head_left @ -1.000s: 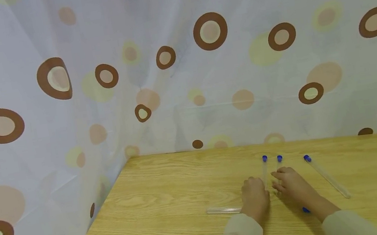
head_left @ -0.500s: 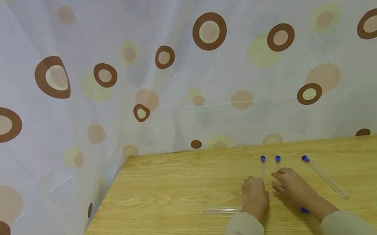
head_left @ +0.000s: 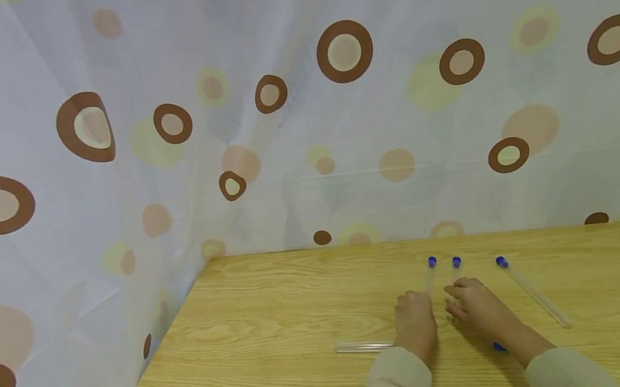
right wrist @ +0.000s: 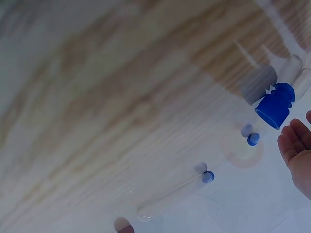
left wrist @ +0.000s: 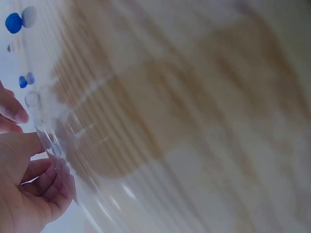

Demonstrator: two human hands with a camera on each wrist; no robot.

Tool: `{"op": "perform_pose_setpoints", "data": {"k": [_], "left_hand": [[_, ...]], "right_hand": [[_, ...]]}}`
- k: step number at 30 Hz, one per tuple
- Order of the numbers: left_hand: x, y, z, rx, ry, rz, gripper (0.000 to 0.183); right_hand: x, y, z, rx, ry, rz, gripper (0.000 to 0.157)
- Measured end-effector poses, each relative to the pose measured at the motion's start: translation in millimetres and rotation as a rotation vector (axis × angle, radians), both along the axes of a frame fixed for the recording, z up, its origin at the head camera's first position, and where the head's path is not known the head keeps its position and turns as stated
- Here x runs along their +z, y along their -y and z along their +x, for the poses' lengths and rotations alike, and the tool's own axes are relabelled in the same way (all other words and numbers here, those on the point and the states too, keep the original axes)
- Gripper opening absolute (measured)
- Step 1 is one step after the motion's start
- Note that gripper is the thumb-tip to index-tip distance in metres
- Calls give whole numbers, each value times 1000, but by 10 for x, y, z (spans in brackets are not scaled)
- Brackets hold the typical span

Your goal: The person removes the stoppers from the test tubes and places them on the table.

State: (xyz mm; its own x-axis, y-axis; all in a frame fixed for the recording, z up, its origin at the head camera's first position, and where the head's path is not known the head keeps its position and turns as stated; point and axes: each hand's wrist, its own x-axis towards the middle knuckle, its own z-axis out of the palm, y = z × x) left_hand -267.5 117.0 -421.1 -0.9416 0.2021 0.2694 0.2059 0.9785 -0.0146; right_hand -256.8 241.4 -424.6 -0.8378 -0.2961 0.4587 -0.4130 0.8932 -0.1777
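In the head view, several clear test tubes with blue stoppers lie on the wooden table. My left hand [head_left: 415,322] pinches the lower part of the leftmost blue-stoppered test tube [head_left: 429,279]; curled fingers [left wrist: 51,187] show in the left wrist view. My right hand [head_left: 482,309] is beside the second test tube [head_left: 455,275], its fingers relaxed and holding nothing. Crosswise in front lies another clear tube [head_left: 363,347], partly hidden by the left arm. Under the right wrist shows a blue stopper [head_left: 499,347], which sits on a clear tube in the right wrist view.
A further blue-stoppered test tube [head_left: 535,293] lies diagonally to the right of the hands. The wooden table [head_left: 257,323] meets a patterned curtain [head_left: 298,121] at the back and left.
The left hand has shifted slightly left, and the lower end of its test tube has swung left with it. The right hand has barely moved.
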Motion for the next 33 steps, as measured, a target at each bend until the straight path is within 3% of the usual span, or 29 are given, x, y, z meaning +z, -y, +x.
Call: {"op": "perform_pose_setpoints", "data": {"k": [7, 14, 22, 31, 33], "left_hand": [[-7, 81, -43, 30, 16, 18, 4], [-40, 188, -114, -1, -13, 19, 1], [42, 288, -103, -4, 61, 10, 4], [4, 400, -152, -12, 29, 17, 2], [73, 444, -117, -13, 52, 9, 4]], "right_hand": [[-2, 14, 0, -8, 22, -9, 32], [13, 34, 2, -12, 60, -14, 34], [14, 74, -13, -1, 72, -15, 33], [-48, 73, -65, 38, 5, -13, 32], [-52, 76, -60, 46, 2, -23, 32]]}}
